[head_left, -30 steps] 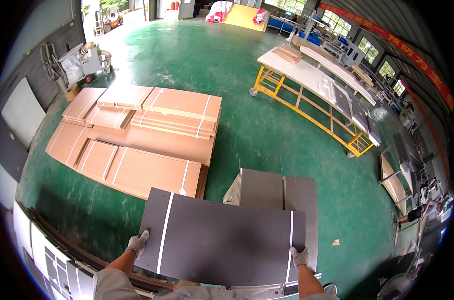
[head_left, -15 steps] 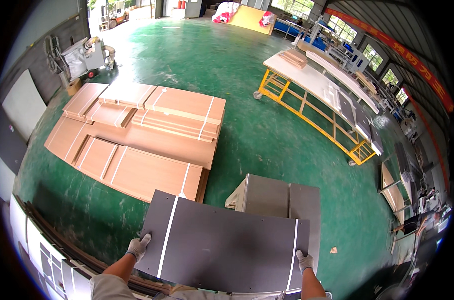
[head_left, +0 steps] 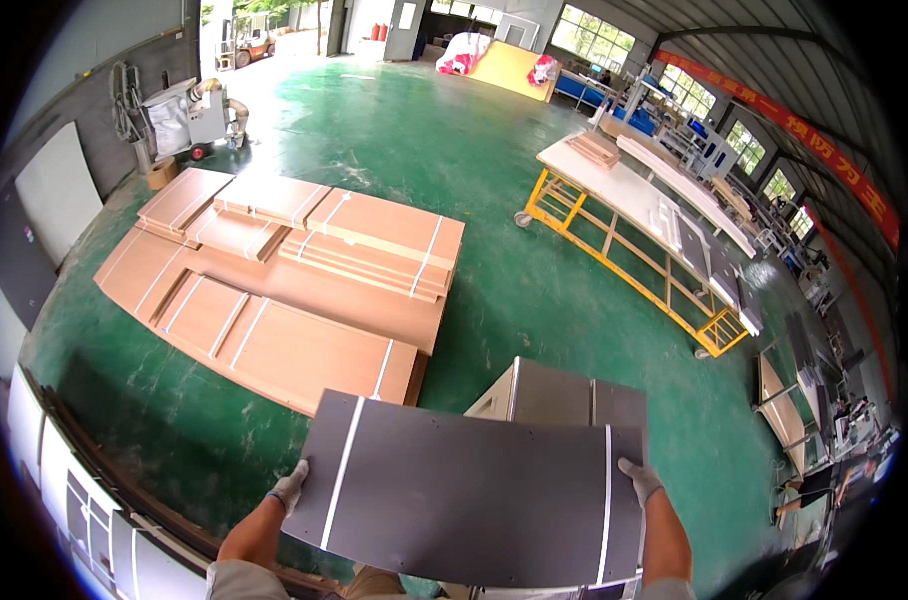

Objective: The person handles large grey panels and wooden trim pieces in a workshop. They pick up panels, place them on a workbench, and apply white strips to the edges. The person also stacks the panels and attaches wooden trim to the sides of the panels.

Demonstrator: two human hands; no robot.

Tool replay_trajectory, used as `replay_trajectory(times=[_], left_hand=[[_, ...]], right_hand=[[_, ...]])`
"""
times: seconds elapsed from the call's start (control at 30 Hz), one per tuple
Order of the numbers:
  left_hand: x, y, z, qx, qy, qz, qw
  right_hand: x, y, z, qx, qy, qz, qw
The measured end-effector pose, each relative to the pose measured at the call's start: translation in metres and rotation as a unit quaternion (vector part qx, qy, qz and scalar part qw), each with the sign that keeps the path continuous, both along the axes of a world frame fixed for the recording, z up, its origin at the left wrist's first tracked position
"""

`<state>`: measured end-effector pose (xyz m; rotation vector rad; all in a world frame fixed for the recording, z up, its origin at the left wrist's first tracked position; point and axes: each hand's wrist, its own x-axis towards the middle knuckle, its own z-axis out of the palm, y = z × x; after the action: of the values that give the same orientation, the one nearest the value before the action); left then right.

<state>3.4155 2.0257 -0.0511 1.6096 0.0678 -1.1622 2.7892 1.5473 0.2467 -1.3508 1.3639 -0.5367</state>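
Dark grey panel (head_left: 474, 490) is held flat at waist height, near centre, gripped at both short edges. Left hand (head_left: 290, 487) is clamped on the left edge, right hand (head_left: 639, 480) on the right edge; gloved fingers (head_left: 300, 472) are curled over the rim on both sides. 2 pale strips are seen running across the panel, 1 near each end.

Change against 1 s ago: the panel is framed slightly lower and nearer, and the grey stack (head_left: 559, 395) just beyond its far edge is more exposed. The view is swung a bit left, so the brown board stack (head_left: 284, 270) sits more central. Grip is unchanged. Judged: the panel is being carried, not yet set down.

Also in view: yellow cart (head_left: 624, 250) with long pale boards at far right, green floor (head_left: 424, 140) between.

Hard to read: the underside of the panel and the thumbs are hidden. The near edge is cut off at the frame bottom. The grey stack is partly covered by the panel, so its depth cannot be told. Contact between panel and stack cannot be told.
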Motion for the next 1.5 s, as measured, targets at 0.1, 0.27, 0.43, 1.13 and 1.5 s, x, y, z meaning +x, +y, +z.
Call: replay_trajectory(times=[0.1, 0.27, 0.43, 1.13, 1.5], left_hand=[[-0.002, 0.066, 0.025, -0.065, 0.087, 0.047, 0.993], [-0.057, 0.226, 0.101, -0.254, 0.058, 0.199, 0.945], [-0.207, 0.364, 0.174, -0.258, 0.069, 0.302, 0.915], [-0.597, 0.899, 0.138, 0.109, 0.073, 0.518, 0.845], [-0.724, 1.13, 0.13, 0.201, 0.057, 0.374, 0.904]], right_hand=[[0.031, 0.02, 0.035, -0.001, -0.009, -0.001, 1.0], [0.082, 0.061, 0.1, -0.064, -0.027, 0.124, 0.99], [0.086, 0.109, 0.104, -0.035, -0.062, 0.186, 0.98], [-0.004, 0.575, 0.006, -0.023, -0.054, 0.373, 0.926], [-0.181, 0.757, -0.153, 0.157, 0.038, 0.293, 0.942]])
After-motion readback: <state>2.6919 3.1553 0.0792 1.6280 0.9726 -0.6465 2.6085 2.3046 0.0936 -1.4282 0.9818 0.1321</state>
